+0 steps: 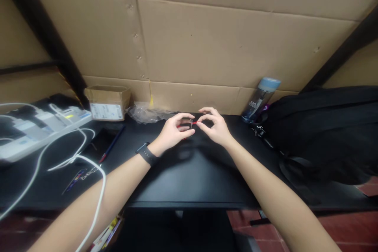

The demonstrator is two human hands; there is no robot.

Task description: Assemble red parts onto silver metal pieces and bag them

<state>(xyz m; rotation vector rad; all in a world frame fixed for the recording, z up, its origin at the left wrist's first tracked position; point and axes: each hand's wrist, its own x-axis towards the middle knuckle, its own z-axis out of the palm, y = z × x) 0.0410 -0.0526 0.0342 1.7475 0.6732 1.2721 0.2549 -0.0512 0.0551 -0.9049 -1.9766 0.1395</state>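
Above the black desk (189,185), my left hand (176,128), with a dark watch on its wrist, grips a small thin piece with a pale edge (191,123) between thumb and fingers. Its kind is too small to make out. A thin red string-like strand (195,123) runs from that piece towards my right hand (215,126). My right thumb and forefinger pinch the strand's end, while the other fingers stay raised. More red shows beneath the left fingers, mostly hidden by them.
A white power strip (44,134) with cables lies left, one white cable (100,197) looping over my left forearm. A cardboard box (108,102), crumpled clear plastic (146,112) and a phone (102,141) are nearby. A blue-lidded bottle (261,100) and black backpack (325,134) stand right.
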